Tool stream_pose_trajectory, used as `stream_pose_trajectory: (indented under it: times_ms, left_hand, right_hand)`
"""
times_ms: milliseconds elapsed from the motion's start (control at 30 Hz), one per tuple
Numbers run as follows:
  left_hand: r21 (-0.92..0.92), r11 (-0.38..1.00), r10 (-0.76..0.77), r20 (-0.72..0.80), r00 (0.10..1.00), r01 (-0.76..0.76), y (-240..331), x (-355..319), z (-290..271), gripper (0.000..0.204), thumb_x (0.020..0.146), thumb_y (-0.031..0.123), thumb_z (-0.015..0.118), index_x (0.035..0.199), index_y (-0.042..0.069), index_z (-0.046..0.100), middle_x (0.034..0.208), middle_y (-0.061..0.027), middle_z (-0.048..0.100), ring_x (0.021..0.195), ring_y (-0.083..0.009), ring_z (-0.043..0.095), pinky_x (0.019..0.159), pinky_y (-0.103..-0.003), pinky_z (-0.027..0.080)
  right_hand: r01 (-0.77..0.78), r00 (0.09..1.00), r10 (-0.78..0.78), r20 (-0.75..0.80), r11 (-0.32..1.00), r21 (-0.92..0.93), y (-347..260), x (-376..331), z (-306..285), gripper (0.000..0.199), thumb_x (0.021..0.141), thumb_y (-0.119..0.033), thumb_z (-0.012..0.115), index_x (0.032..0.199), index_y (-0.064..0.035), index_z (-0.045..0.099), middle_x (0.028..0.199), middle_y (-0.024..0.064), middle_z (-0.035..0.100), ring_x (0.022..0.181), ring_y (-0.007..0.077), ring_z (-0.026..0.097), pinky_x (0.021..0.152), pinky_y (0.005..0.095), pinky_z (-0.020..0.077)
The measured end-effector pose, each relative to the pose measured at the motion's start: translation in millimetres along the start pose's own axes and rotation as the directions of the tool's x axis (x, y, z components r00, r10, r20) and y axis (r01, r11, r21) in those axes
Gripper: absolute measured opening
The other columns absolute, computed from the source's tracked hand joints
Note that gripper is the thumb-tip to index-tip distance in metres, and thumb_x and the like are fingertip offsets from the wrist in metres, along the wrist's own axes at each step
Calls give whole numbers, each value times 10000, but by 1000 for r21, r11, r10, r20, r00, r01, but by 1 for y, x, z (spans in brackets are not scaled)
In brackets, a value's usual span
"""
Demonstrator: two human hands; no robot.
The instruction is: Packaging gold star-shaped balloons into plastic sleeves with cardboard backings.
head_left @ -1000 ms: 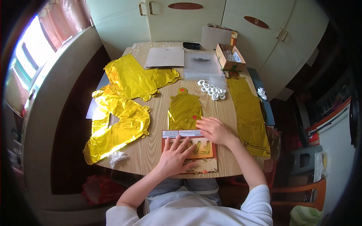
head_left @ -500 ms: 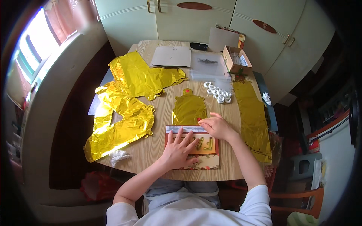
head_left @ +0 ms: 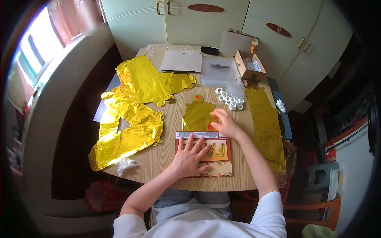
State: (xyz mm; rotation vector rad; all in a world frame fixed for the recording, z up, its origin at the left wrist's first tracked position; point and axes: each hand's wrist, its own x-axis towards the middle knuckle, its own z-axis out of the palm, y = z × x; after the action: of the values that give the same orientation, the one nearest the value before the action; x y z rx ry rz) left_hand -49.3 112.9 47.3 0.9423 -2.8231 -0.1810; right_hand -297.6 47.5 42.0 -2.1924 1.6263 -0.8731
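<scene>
A flat printed packet (head_left: pixel 216 169) with gold lettering and a white label strip lies near the table's front edge. My left hand (head_left: pixel 188 158) rests on it, palm down and fingers spread. Just beyond its top edge lies a folded gold foil balloon (head_left: pixel 196 113) with small red marks. Over that balloon's right side hovers my right hand (head_left: pixel 227 125), its thumb and fingers bent but apart, slightly blurred. Nothing shows between them. Part of the balloon's right edge is hidden behind this hand.
Large crumpled gold foil balloons (head_left: pixel 147 79) cover the left side, and a long gold foil strip (head_left: pixel 264 127) lies at the right. White ribbon rolls (head_left: pixel 230 98), clear plastic bags (head_left: pixel 216 75), an open cardboard box (head_left: pixel 250 71) and a grey sheet (head_left: pixel 181 61) occupy the far side.
My right hand has lifted from the packet's top edge and shifted away from me over the balloon, its fingers parting. The left hand stays spread on the packet.
</scene>
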Motion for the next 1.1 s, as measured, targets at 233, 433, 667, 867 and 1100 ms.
stream_pose_trajectory:
  times_ms: [233, 433, 667, 867, 1100]
  left_hand:
    - [6, 1000, 0, 22, 1000, 0, 0, 1, -1, 813, 838, 711, 481, 1496, 248, 362, 1558, -155, 294, 1433, -469, 197, 1106, -692, 125]
    - [10, 1000, -16, 48, 999, 16, 0, -1, -3, 829, 837, 726, 473, 1506, 252, 347, 1566, -155, 278, 1439, -470, 177, 1114, -687, 107]
    - [17, 1000, -13, 41, 999, 12, 0, -1, -3, 831, 839, 717, 471, 1513, 253, 327, 1565, -155, 280, 1445, -444, 187, 1117, -685, 90]
    - [-10, 1000, -8, 42, 999, 8, 0, -1, -1, 815, 855, 700, 458, 1511, 236, 325, 1566, -155, 276, 1449, -378, 225, 1116, -681, 94]
    - [-118, 993, -1, 102, 995, 13, -1, 0, -9, 753, 839, 668, 501, 1425, 197, 463, 1409, -132, 500, 1394, -314, 350, 1124, -683, 45]
  right_hand:
    - [-448, 885, 464, 25, 836, 316, 36, 45, 26, 764, 722, -267, 817, 1344, -15, 453, 1320, 233, 516, 1240, 325, 511, 1036, 401, 414]
    - [-550, 832, 442, 336, 737, 392, 3, 50, 4, 499, 773, -149, 766, 1179, 76, 583, 1085, 158, 675, 982, 210, 647, 868, 324, 506]
    - [-466, 881, 305, 363, 694, 548, -18, 23, -12, 272, 906, -135, 664, 1107, 49, 654, 1018, 99, 712, 911, 134, 640, 817, 295, 504]
    - [-331, 928, 197, 317, 827, 454, -24, -14, -21, 242, 952, -168, 620, 1111, 11, 650, 964, 73, 716, 882, 124, 641, 804, 290, 504]
    - [106, 982, -156, 110, 925, 364, -34, -51, -10, 190, 840, 62, 583, 996, -44, 604, 1048, 95, 706, 1010, 221, 683, 910, 335, 536]
